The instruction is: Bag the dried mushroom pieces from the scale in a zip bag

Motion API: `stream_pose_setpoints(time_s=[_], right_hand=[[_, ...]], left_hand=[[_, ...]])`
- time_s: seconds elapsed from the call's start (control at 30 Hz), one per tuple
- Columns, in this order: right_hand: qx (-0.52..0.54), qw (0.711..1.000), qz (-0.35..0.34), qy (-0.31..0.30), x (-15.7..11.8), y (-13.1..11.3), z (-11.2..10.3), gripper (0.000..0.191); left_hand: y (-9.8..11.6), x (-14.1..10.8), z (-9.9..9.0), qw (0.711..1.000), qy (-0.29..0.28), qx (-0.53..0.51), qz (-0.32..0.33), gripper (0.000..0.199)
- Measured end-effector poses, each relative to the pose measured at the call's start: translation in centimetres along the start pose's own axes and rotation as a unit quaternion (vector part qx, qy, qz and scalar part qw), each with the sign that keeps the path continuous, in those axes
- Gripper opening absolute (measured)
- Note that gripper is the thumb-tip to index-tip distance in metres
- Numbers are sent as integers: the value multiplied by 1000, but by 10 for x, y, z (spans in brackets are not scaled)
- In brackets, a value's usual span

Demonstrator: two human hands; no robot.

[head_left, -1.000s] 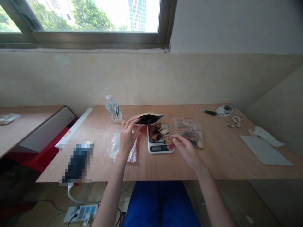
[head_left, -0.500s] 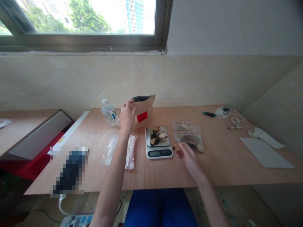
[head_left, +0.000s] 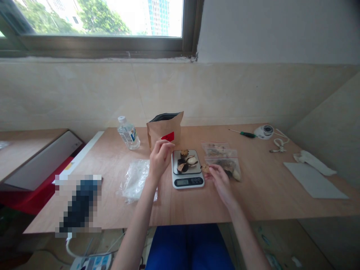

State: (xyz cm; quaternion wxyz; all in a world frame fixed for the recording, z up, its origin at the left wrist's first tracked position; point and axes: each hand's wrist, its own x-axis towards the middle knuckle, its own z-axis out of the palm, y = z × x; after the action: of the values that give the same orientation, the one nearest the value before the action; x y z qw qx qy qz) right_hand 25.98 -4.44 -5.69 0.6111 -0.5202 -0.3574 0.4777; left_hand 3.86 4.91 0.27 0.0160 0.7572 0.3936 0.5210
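A small tan-brown piece that looks like dried mushroom (head_left: pixel 205 168) is pinched in the fingertips of my right hand (head_left: pixel 218 178), by the right edge of the kitchen scale (head_left: pixel 188 182). Several similar dark, brown and pale pieces (head_left: pixel 192 161) lie on the scale's plate. My left hand (head_left: pixel 161 156) is raised at the scale's left side, fingers loosely bent and apart from the thumb, with nothing visible in them. Behind it the brown paper bag (head_left: pixel 157 131) stands upright with its top open and a red label on its front. The scale's digits are too small to read.
Zip bags (head_left: pixel 234 165) with more pieces lie right of the scale. Clear plastic bags (head_left: pixel 136 180) lie at left, below a water bottle (head_left: pixel 128 134). A screwdriver (head_left: pixel 247 134), a dome camera (head_left: pixel 263 132) and white paper (head_left: pixel 315 182) are on the right.
My left hand has let go of the paper bag's top and come down and right toward the scale. My right hand has moved slightly left and up with its piece.
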Motion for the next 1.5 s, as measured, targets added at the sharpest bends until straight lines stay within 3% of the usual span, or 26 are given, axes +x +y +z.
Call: stream_pose_setpoints(time_s=[0.07, 0.17, 0.3, 0.57, 0.67, 0.87, 1.03, 1.17, 1.33, 1.5], right_hand=[[-17, 1000, -9, 3, -2, 0, -1, 32], [-54, 998, -22, 8, -5, 0, -3, 36], [-77, 996, -40, 27, -5, 3, -6, 38], [-86, 995, -45, 37, -5, 13, -9, 38], [-85, 995, -49, 35, -5, 12, -6, 37], [-92, 993, -64, 24, -4, 10, -2, 35], [-112, 991, -70, 17, -4, 14, -2, 34], [-163, 979, -121, 21, -1, 21, 2, 32], [-303, 929, -211, -16, 2, 21, 6, 25], [-419, 856, -295, -67, 4, 14, 5, 21]], left_hand=[[-8, -10, 12, 995, -94, -27, -34, 19], [-23, -19, 29, 981, -166, -36, -93, 18], [-34, -24, 36, 962, -213, -21, -167, 17], [-25, -26, 33, 933, -287, 9, -217, 23], [-24, -27, 36, 924, -275, -2, -264, 22], [-29, -32, 39, 889, -187, -88, -408, 27], [-36, -39, 31, 882, -149, -124, -429, 31], [-41, -42, 20, 870, -100, -153, -457, 31], [-51, -51, 4, 854, -69, -169, -488, 30], [-53, -58, -6, 875, -63, -76, -475, 22]])
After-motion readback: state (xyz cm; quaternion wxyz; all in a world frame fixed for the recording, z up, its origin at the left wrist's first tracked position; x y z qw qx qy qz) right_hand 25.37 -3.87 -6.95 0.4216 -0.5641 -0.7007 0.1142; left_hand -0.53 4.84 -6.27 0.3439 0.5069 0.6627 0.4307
